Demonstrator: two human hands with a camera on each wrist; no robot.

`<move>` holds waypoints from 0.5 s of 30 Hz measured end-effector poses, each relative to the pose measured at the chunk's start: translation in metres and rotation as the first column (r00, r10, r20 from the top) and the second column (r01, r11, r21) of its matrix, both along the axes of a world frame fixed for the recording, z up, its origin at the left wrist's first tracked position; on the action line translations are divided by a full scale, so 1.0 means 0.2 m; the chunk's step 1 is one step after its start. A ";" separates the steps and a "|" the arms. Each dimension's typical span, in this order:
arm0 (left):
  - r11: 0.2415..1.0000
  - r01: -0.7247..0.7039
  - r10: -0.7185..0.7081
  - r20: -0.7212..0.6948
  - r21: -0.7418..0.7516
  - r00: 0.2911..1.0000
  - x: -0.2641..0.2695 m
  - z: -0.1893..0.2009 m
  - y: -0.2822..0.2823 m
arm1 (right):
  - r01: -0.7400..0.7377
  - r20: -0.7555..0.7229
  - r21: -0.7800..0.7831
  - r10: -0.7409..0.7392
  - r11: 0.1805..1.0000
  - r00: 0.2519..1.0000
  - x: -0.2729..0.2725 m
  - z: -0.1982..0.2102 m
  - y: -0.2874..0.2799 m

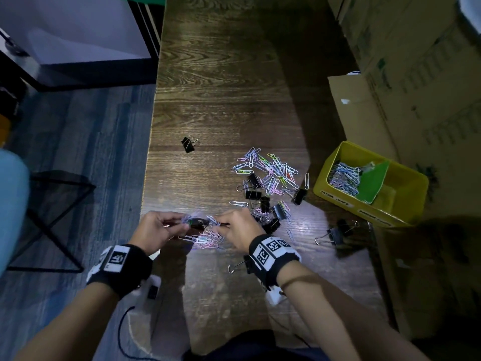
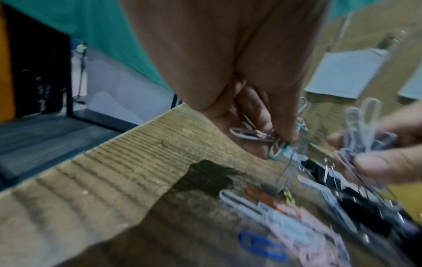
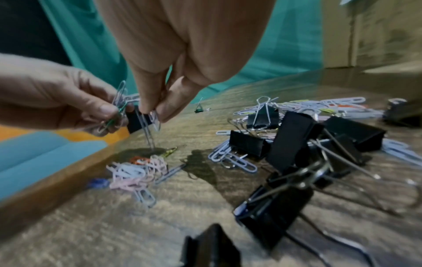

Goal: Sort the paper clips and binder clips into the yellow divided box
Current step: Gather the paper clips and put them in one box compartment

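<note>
Both hands hover over the wooden table's [image 1: 221,87] front left part. My left hand [image 1: 179,225] pinches a bunch of coloured paper clips [image 2: 269,139]. My right hand [image 1: 221,224] pinches a pale paper clip [image 3: 146,126] that hangs down. A black binder clip [image 3: 137,122] sits between the two hands; which hand holds it I cannot tell. Under the hands lies a small heap of pink and white paper clips [image 1: 205,239]. A larger mixed pile of paper clips [image 1: 270,170] and black binder clips [image 1: 260,199] lies toward the yellow divided box [image 1: 406,204]. Its left compartment holds paper clips [image 1: 343,178].
A lone binder clip [image 1: 188,144] lies farther back on the left. More binder clips [image 1: 338,233] lie in front of the box, and one [image 1: 239,264] sits by my right wrist. Cardboard boxes [image 1: 416,74] line the right side. The table's left edge [image 1: 148,178] drops to the floor.
</note>
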State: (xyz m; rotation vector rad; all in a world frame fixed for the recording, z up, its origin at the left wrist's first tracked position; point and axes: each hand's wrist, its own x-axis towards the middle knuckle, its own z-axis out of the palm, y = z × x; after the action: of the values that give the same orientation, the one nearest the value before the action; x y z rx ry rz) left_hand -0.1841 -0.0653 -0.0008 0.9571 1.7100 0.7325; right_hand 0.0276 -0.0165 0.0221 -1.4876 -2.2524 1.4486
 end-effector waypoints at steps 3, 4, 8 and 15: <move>0.995 -0.096 0.092 0.124 0.024 0.988 0.02 0.08 0.06 | 0.154 -0.126 -0.043 -0.158 0.987 0.979 0.05 0.05 0.01; 0.993 -0.113 0.106 0.155 0.037 0.982 0.03 0.11 0.08 | 0.184 -0.166 -0.051 -0.190 0.982 0.968 0.07 0.06 0.02; 0.992 -0.072 0.043 0.254 0.107 0.966 0.16 0.30 0.23 | 0.352 -0.335 -0.051 -0.348 0.935 0.876 0.19 0.14 0.06; 0.980 0.059 -0.137 0.432 0.189 0.891 0.69 0.52 0.62 | 0.675 -0.513 -0.045 -0.597 0.736 0.617 0.62 0.29 0.20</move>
State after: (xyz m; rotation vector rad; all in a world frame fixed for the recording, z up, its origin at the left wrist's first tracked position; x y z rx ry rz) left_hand -0.0464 0.0588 0.1034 0.9019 1.2039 0.9603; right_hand 0.1512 0.0237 0.0807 -1.4280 -1.2787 1.1923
